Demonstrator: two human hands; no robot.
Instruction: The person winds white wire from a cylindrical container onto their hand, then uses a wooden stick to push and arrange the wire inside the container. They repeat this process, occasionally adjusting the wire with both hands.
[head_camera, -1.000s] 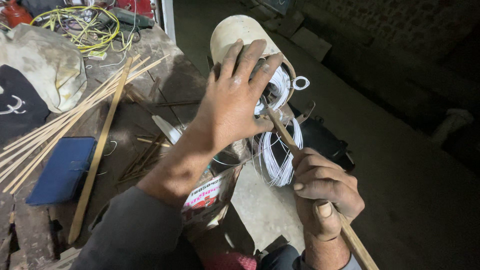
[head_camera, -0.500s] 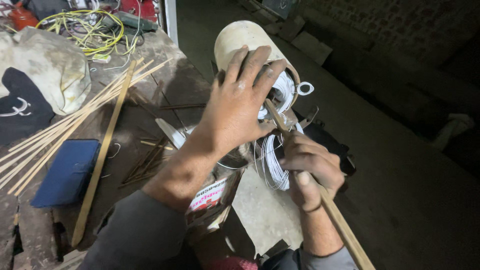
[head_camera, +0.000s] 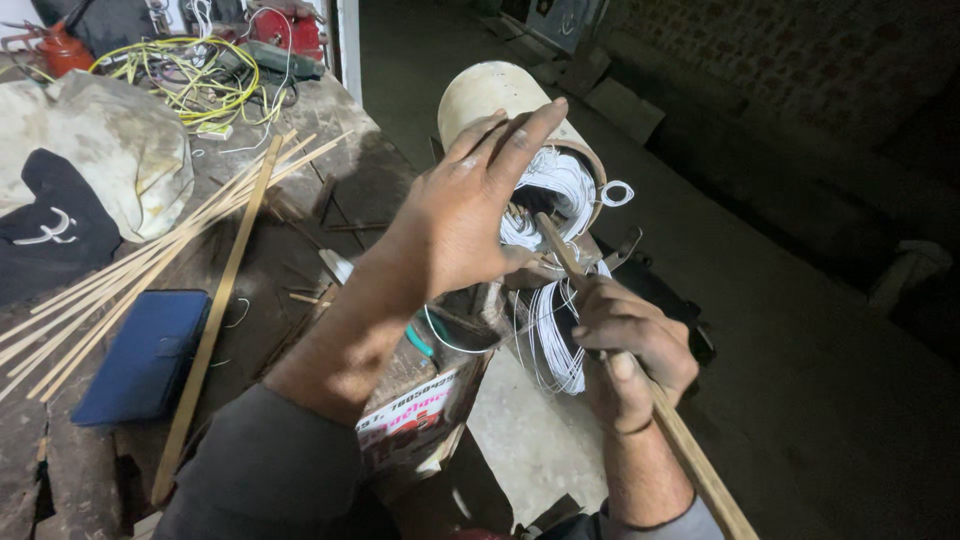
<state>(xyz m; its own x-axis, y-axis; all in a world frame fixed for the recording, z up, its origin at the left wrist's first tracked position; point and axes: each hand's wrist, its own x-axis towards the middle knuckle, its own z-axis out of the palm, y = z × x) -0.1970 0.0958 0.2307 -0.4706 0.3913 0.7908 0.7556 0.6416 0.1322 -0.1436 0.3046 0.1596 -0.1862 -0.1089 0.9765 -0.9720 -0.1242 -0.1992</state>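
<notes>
A pale cylindrical housing (head_camera: 492, 98) lies on its side at the bench edge, its open end packed with white wire coils (head_camera: 550, 185). My left hand (head_camera: 470, 215) rests flat over that open end, fingers stretched across the rim. My right hand (head_camera: 625, 350) grips a long wooden stick (head_camera: 690, 455) whose tip pokes into the coils beneath my left palm. More loops of white wire (head_camera: 555, 345) hang below the housing, just left of my right hand.
A wooden bench (head_camera: 300, 250) holds a bundle of thin wooden sticks (head_camera: 150, 260), a flat wooden slat (head_camera: 215, 320), a blue case (head_camera: 145, 355), a dirty cloth (head_camera: 100, 160), a black cap (head_camera: 45, 235) and tangled yellow wires (head_camera: 190, 75). A printed cardboard box (head_camera: 415, 415) sits below the housing.
My left hand has shifted slightly over the housing's mouth. My right hand has slid up the stick toward the coils, pushing its tip deeper in.
</notes>
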